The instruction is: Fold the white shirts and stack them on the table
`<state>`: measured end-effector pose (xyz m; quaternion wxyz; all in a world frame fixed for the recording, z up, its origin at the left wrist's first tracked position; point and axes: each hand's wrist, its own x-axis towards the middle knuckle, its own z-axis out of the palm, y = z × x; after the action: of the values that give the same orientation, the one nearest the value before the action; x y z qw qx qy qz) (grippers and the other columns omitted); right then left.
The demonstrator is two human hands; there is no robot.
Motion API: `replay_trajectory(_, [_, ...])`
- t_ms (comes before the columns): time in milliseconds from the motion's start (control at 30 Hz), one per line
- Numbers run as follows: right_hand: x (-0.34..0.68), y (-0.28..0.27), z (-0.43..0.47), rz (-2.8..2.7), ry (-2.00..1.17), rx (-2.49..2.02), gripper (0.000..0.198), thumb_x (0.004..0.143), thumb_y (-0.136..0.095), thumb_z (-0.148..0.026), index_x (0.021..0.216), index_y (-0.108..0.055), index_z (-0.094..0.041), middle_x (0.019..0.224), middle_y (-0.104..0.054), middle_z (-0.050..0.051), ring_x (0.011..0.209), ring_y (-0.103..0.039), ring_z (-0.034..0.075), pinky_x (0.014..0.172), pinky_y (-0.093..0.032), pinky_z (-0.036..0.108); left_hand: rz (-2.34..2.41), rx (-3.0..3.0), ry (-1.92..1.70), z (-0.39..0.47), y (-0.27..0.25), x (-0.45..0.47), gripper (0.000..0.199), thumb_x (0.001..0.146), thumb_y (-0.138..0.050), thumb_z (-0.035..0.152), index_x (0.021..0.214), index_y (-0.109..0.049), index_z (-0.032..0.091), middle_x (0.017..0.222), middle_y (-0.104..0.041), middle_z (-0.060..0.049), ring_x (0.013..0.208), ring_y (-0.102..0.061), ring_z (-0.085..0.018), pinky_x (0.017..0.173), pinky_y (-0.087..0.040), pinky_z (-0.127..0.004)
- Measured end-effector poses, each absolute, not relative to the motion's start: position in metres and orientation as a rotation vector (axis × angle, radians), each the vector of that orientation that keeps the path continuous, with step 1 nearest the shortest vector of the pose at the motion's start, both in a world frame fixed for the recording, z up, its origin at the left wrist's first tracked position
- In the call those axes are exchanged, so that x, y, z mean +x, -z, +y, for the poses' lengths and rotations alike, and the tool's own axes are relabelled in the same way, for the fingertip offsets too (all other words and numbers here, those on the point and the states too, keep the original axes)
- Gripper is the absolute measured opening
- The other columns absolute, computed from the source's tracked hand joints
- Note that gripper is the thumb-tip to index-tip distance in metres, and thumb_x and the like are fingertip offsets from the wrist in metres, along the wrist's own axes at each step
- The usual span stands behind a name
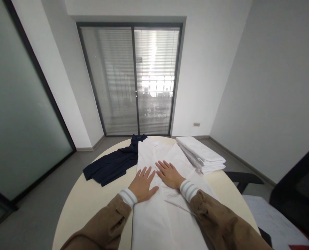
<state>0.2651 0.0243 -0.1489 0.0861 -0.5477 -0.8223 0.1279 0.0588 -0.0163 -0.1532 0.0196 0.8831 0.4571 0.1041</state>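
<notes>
A long white garment (pixel 154 222), perhaps a coat, lies spread down the middle of the round table. My left hand (pixel 143 185) rests on its left part, fingers spread. Palm down, my right hand (pixel 169 174) lies on the same cloth a little farther up, its fingers stretched out. Neither hand grips the fabric. Creases run through the cloth near my right wrist, and my right forearm covers part of its right side.
Dark navy clothing (pixel 112 161) lies at the table's left. A stack of folded white cloth (pixel 201 152) sits at the back right. The pale tabletop (pixel 78 205) has a curved edge. A black chair (pixel 300 187) with white material on its seat stands at the right.
</notes>
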Motion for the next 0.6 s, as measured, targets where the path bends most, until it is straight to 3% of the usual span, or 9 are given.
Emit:
replay_trajectory(233, [0.27, 0.149, 0.026, -2.428, -0.422, -1.595, 0.062, 0.102, -0.016, -0.054, 0.156, -0.03, -0.027, 0.164, -0.023, 0.003, 0.152, -0.014, 0.027, 0.121, -0.01, 0.05, 1.166, 2.741, -0.002, -0.03, 0.132, 0.066, 0.091, 0.091, -0.034, 0.071, 0.159, -0.015, 0.014, 0.164, -0.007, -0.015, 0.152, -0.003, -0.035, 0.121, -0.009, -0.058])
replay_trajectory(433, [0.274, 0.154, 0.032, -2.408, -0.424, -1.65, 0.064, 0.101, -0.02, -0.056, 0.155, -0.031, -0.025, 0.165, -0.02, 0.005, 0.152, -0.011, 0.031, 0.12, -0.01, 0.051, 1.144, 2.668, 0.061, -0.025, 0.13, 0.066, 0.107, 0.081, -0.037, 0.085, 0.16, -0.009, 0.018, 0.164, -0.001, -0.015, 0.151, 0.001, -0.037, 0.12, -0.003, -0.06])
replay_trajectory(600, [0.303, 0.146, 0.04, -2.43, -0.302, -1.621, 0.058, 0.101, -0.031, -0.046, 0.149, -0.043, -0.014, 0.157, -0.038, 0.014, 0.146, -0.03, 0.026, 0.119, -0.02, 0.04, 1.103, 2.584, 0.103, -0.011, 0.132, 0.054, 0.114, 0.073, -0.046, 0.088, 0.159, -0.011, 0.021, 0.165, 0.001, -0.013, 0.152, 0.002, -0.037, 0.12, -0.002, -0.06])
